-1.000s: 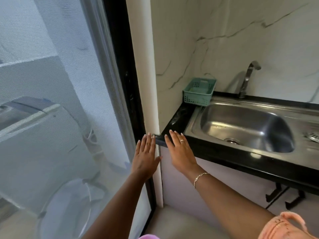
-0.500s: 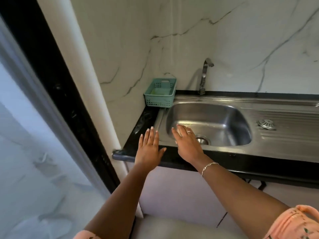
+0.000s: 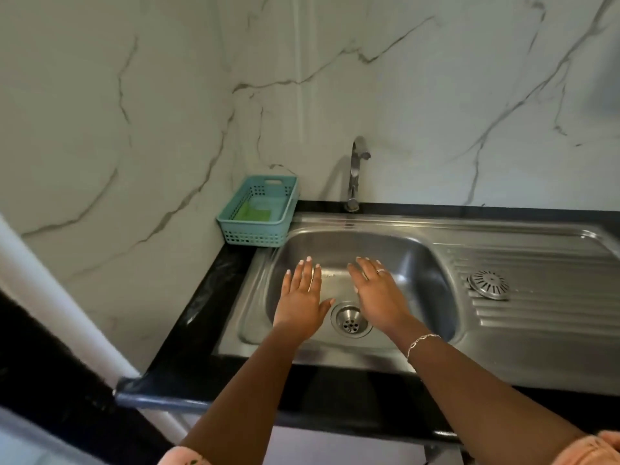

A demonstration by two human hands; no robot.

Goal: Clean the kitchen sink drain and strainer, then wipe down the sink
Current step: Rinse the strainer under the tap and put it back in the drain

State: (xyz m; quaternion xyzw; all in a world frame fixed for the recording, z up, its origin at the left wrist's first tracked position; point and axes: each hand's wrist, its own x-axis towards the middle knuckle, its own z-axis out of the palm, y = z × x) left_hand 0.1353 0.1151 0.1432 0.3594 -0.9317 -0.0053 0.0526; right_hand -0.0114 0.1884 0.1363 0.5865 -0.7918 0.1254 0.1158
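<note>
Head view: left hand (image 3: 300, 305) and right hand (image 3: 377, 297), flat and empty, flank the drain (image 3: 350, 322). The strainer (image 3: 489, 284) lies on the drainboard (image 3: 543, 317) of the sink (image 3: 335, 223).

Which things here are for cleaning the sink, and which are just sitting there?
For the job: sink; its drain; round strainer, lying on the draining board; left hand and right hand, both open over the basin.

Just sitting there: tap; teal basket holding a green thing (maybe for wiping, I can't tell); black counter.
</note>
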